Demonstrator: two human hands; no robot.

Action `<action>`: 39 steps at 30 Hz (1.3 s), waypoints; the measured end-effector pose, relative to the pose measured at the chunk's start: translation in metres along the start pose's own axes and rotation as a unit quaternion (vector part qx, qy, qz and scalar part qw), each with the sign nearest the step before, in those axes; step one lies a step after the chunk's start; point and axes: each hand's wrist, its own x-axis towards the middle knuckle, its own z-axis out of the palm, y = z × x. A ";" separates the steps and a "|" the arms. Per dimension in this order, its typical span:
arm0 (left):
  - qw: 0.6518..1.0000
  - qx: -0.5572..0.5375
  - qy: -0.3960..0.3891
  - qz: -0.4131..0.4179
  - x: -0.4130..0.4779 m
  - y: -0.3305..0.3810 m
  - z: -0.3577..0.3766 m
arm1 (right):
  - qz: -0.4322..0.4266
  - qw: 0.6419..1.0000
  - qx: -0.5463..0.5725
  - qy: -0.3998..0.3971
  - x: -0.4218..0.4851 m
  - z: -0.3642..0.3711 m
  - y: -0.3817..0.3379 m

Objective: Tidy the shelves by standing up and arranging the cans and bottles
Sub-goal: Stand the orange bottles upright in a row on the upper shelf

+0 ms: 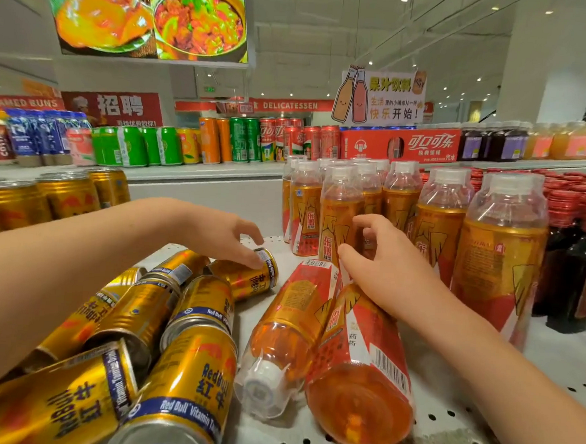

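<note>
Food screen (150,14) overhead; cartoon-bottle sign (380,96) and white pillar (552,59) stand farther right.

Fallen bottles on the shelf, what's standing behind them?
Rows of upright orange bottles with pale caps stand behind the two fallen bottles. The right hand covers the front bottles' lower labels, and the rear rows are mostly hidden.

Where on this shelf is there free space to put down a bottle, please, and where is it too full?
Bare shelf lies front right, between the lying bottles and the standing bottles, partly under the right forearm. A small patch sits behind the fallen cans, left of the standing bottles. Front left is crowded with cans.
</note>
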 end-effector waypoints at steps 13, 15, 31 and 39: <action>0.997 -0.032 0.048 0.047 -0.008 0.002 0.016 | 0.037 0.999 0.015 0.015 -0.013 -0.007 -0.004; 0.995 -0.036 0.081 0.041 -0.009 0.001 0.015 | 0.034 0.999 0.012 0.018 -0.012 -0.007 -0.004; 0.996 -0.055 0.075 0.003 -0.036 -0.032 0.006 | 0.000 0.998 0.055 0.017 -0.021 -0.017 -0.019; 0.965 -0.109 0.214 0.107 -0.063 0.020 0.008 | -0.057 0.997 0.049 0.010 -0.059 -0.037 -0.011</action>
